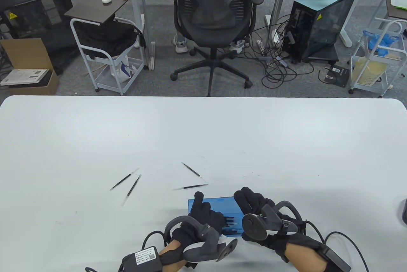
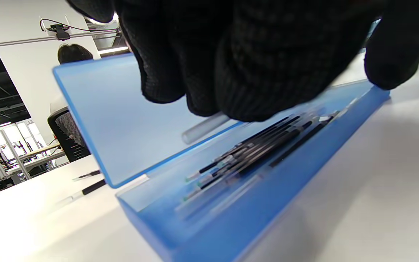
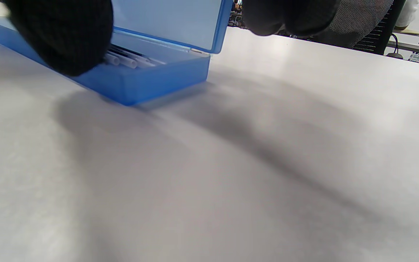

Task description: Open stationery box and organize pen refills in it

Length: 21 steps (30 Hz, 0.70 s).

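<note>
Stationery box [image 1: 219, 205]: I see a translucent blue, long, shallow case at the near bench edge, lid [image 2: 122, 120] raised and standing open on its far side.
Refills in box [image 2: 260, 145]: I count several black refills lying side by side along the tray.
Loose refills [image 1: 190, 186]: I see four on the bench beyond the box, two to its left [image 1: 125, 182], all apart.

both gloved hands, left hand [image 1: 203, 214] and right hand [image 1: 254, 203], sit close together, fingers seemingly curled.
</note>
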Each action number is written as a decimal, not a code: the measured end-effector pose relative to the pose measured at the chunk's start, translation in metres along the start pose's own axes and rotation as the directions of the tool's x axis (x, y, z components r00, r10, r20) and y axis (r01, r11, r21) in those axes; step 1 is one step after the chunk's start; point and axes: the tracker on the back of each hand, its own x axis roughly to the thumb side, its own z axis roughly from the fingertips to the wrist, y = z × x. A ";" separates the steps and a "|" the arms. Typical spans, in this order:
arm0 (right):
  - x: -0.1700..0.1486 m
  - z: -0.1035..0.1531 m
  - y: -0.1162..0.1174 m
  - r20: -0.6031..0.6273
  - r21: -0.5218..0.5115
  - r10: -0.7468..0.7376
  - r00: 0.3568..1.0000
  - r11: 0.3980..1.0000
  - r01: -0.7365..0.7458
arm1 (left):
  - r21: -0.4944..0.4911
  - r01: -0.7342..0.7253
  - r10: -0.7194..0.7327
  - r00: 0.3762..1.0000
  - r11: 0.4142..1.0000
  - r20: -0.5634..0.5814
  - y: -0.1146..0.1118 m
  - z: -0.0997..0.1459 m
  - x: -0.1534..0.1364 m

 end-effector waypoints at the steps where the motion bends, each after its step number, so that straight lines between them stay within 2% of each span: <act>1: 0.000 0.000 0.000 0.000 0.000 0.001 1.000 1.000 -0.001 | -0.001 0.000 0.000 1.000 1.000 0.000 -0.001 -0.001 0.001; 7: 0.000 0.000 0.000 -0.001 0.002 0.001 1.000 1.000 -0.001 | -0.026 0.016 -0.016 1.000 1.000 0.017 -0.005 -0.005 0.006; 12: 0.000 0.000 0.000 -0.001 0.002 0.002 1.000 1.000 -0.002 | -0.006 0.018 -0.018 0.999 1.000 0.026 -0.001 0.000 0.003; 17: 0.000 0.000 0.000 -0.001 0.002 0.001 1.000 1.000 -0.001 | 0.065 -0.026 0.028 0.999 0.998 -0.020 0.018 0.013 -0.017; 21: 0.001 0.000 0.000 0.000 0.001 0.002 1.000 1.000 -0.002 | 0.097 -0.048 0.061 0.989 0.994 -0.132 0.034 0.022 -0.047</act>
